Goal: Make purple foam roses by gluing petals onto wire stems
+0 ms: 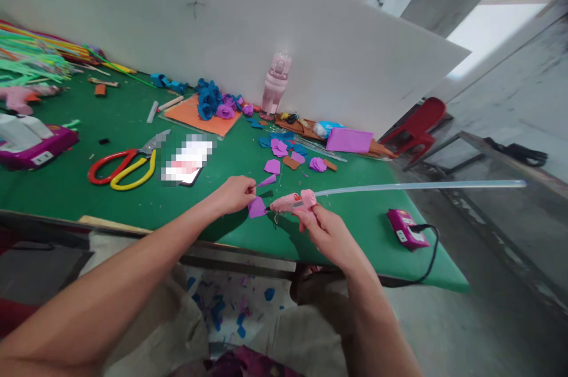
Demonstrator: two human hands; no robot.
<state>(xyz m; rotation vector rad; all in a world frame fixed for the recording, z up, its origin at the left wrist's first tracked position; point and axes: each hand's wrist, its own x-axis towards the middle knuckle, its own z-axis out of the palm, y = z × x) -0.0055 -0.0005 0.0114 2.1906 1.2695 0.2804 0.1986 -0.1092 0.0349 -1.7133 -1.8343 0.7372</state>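
My right hand grips a pink glue gun above the near edge of the green table. A long clear glue stick juts from the gun's back toward the right. The gun's tip points left at purple petal pieces pinched in my left hand; one small petal sticks up from the fingers. Both hands are closed on what they hold.
Red and yellow scissors and a phone lie left of my hands. Loose purple and blue petals, finished flowers on an orange sheet, a pink bottle and a white board stand behind. A magenta power box sits at right.
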